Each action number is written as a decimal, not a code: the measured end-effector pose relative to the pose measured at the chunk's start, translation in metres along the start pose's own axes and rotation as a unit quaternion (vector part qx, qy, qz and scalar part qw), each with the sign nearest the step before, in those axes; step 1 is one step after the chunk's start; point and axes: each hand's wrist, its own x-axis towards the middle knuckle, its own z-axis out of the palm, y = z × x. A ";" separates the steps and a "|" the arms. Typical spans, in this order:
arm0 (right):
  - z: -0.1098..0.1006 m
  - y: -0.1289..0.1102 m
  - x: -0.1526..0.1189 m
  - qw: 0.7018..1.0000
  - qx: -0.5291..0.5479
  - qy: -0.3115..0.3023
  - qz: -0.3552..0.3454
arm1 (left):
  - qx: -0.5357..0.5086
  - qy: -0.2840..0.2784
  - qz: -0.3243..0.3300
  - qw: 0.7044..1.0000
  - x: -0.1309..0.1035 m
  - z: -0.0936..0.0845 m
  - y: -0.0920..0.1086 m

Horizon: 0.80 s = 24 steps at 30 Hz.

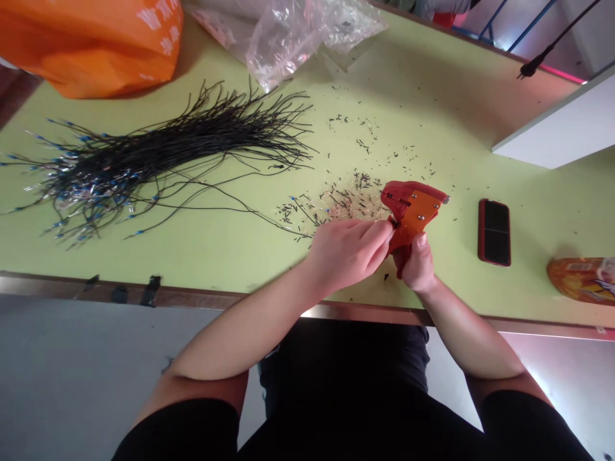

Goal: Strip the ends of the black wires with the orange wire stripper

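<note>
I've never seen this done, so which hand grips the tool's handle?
The right hand, wrapped around the red tool's handle; the left hand is nearer its head.

Bottle (582, 280) partly offscreen; orange bag (110, 54) likewise

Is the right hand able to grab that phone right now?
Probably not this instant: the right hand holds the red-and-orange tool. With that put down, likely yes: the phone lies nearby, to that hand's right, and nothing seems to stand between them.

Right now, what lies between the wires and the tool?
A scatter of small clippings lies between the wires and the tool, in the head view.
</note>
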 end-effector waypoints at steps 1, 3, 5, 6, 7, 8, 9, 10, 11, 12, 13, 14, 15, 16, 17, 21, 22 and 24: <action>0.001 -0.001 0.000 1.000 -0.004 0.021 -0.019 | 0.001 0.005 0.000 1.000 0.000 0.000 0.000; 0.002 -0.002 -0.001 0.995 -0.008 0.072 -0.062 | 0.000 0.012 -0.001 1.000 0.001 0.001 0.000; 0.005 -0.005 -0.001 0.995 -0.007 0.079 -0.066 | -0.004 0.015 -0.001 1.000 0.002 0.001 0.000; 0.006 -0.007 -0.002 0.995 -0.006 0.073 -0.062 | -0.007 0.016 0.000 1.000 0.002 0.001 0.001; 0.007 -0.009 -0.002 0.996 -0.005 0.063 -0.059 | -0.009 0.018 0.001 1.000 0.002 0.001 0.001; 0.008 -0.010 -0.002 0.997 -0.006 0.052 -0.060 | -0.011 0.019 0.002 1.000 0.001 0.001 0.001; 0.009 -0.012 -0.002 0.997 -0.007 0.043 -0.064 | -0.012 0.019 0.003 1.000 0.001 0.001 0.001; 0.011 -0.013 -0.002 0.997 -0.008 0.034 -0.071 | -0.013 0.020 0.005 1.000 0.001 0.002 0.001; 0.011 -0.015 -0.002 0.996 -0.005 0.030 -0.081 | -0.014 0.020 0.005 1.000 0.000 0.002 0.001; 0.012 -0.016 -0.002 0.996 0.002 0.027 -0.089 | -0.017 0.019 0.005 1.000 0.000 0.002 0.001; 0.011 -0.016 -0.001 0.995 0.013 0.026 -0.093 | -0.022 0.018 0.003 1.000 0.000 0.002 0.001; 0.010 -0.018 0.001 0.995 0.023 0.018 -0.091 | -0.030 0.017 -0.002 0.999 0.000 0.002 0.000; 0.008 -0.019 0.002 0.996 0.032 0.005 -0.084 | -0.044 0.018 -0.011 0.999 0.000 0.001 -0.001; 0.005 -0.022 0.005 0.997 0.041 -0.011 -0.069 | -0.064 0.022 -0.022 0.997 0.000 0.000 -0.003; 0.000 -0.024 0.007 0.997 0.051 -0.032 -0.051 | -0.089 0.028 -0.037 0.995 0.000 -0.001 -0.004; -0.021 -0.037 0.014 0.986 0.105 -0.128 0.029 | -0.198 0.022 -0.140 0.970 0.002 -0.010 -0.014; -0.025 -0.040 0.015 0.980 0.114 -0.156 0.039 | -0.220 0.012 -0.165 0.961 0.002 -0.011 -0.016; -0.031 -0.041 0.016 0.971 0.126 -0.199 0.047 | -0.256 -0.008 -0.190 0.948 0.001 -0.013 -0.022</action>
